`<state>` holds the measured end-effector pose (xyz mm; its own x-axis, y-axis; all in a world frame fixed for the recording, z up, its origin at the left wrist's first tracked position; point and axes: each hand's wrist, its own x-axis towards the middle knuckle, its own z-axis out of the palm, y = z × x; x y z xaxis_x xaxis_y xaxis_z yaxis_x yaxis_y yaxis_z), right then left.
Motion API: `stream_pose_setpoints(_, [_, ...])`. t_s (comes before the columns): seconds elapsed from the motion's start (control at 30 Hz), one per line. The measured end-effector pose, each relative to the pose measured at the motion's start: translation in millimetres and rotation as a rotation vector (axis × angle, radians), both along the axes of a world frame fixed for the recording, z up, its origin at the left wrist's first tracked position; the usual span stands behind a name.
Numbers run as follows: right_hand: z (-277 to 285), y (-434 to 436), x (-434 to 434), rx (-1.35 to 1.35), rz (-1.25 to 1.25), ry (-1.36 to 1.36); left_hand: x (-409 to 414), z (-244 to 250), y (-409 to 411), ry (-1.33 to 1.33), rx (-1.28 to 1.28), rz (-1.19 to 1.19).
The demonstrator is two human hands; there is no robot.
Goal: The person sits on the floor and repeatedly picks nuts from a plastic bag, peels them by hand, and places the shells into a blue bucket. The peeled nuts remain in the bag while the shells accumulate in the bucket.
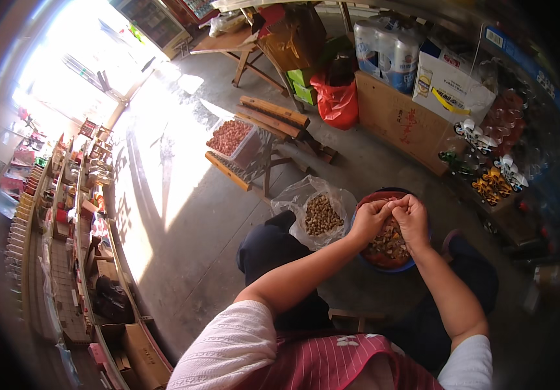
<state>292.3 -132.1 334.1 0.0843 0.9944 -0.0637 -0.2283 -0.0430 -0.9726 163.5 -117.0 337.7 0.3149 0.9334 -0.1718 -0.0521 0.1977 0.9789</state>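
My left hand and my right hand meet over a round basin with a blue rim and a reddish inside. Thumbs and fingers of both hands are pinched together at the tips. Anything held between them is too small or hidden to make out. Loose bits that look like broken nut shells lie in the basin. Left of the basin, an open clear plastic bag on the floor holds a heap of light-brown nuts, probably unshelled peanuts.
Farther off, a clear plastic box of reddish peanut kernels rests on a low wooden stool. A red plastic bag, a large cardboard box and shrink-wrapped cans stand to the right. Stocked shelves line the left.
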Motion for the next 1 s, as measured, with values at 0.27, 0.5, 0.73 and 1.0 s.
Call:
stream_pose_setpoints(0.27, [19.8,6.4,-8.9,-0.029,0.001,-0.153,1.7,-1.5,2.1,0.000,-0.080,0.063])
stream_pose_setpoints(0.5, [14.0,5.0,-10.5,-0.015,0.023,-0.077,2.5,3.1,-2.9,-0.099,-0.178,0.077])
stream_pose_setpoints(0.73, [2.2,6.7,-10.3,0.062,-0.021,-0.132,10.9,-6.2,-3.2,-0.200,-0.191,0.129])
stream_pose_setpoints(1.0, [13.7,5.5,-11.0,-0.043,-0.024,0.054,10.5,-4.7,5.3,-0.174,-0.053,0.082])
